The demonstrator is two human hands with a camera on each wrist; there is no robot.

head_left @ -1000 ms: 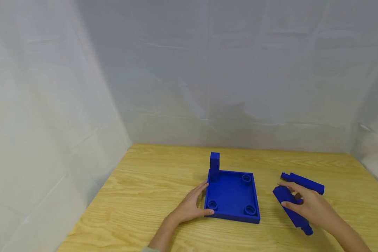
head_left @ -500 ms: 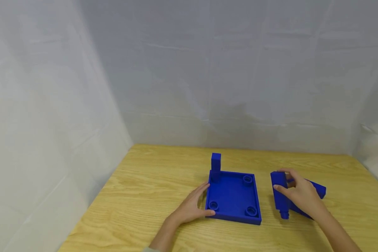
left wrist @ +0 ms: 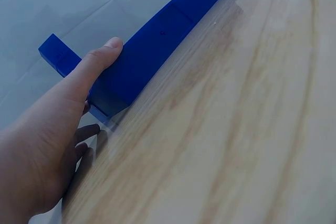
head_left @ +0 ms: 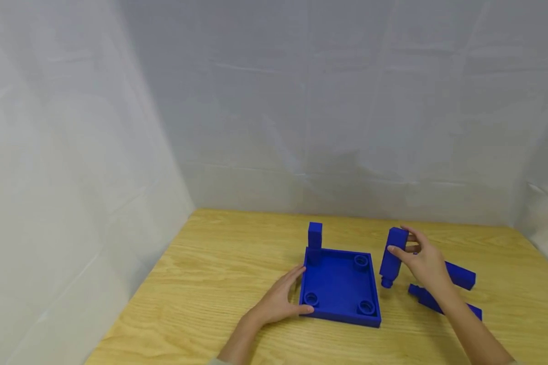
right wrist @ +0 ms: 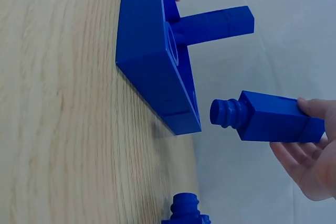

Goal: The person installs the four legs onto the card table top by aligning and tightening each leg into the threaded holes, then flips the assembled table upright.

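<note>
Head view: a shallow square blue plastic tray [head_left: 338,284] with four round sockets at its inner corners is seen lying flat on the light wooden worktop [head_left: 210,274]; a blue square plastic post [head_left: 315,236] is stood upright in the tray's far left corner socket; the other three sockets are seen unfilled. The left hand [head_left: 278,299] is laid against the tray's left wall, with the fingers spread and nearly straight and the thumb set at the near left corner; nothing is gripped by it. In the left wrist view the same thumb [left wrist: 100,59] is shown pressed along the tray's outer wall [left wrist: 152,51], the remaining fingers being rested on the worktop beneath. Just to the right of the tray, a second blue square plastic post with a ribbed round peg at its lower end [head_left: 391,258] is held clear of the worktop, almost upright and slightly tilted, peg downward; it is pinched near its top between the thumb and fingers of the right hand [head_left: 422,261]. In the right wrist view this held post [right wrist: 268,116] is seen apart from the tray's near right corner [right wrist: 157,72], with a gap between. Further right of the tray, two more blue pegged posts [head_left: 458,276] [head_left: 426,299] are left lying on the worktop, partly hidden by the right forearm.
</note>
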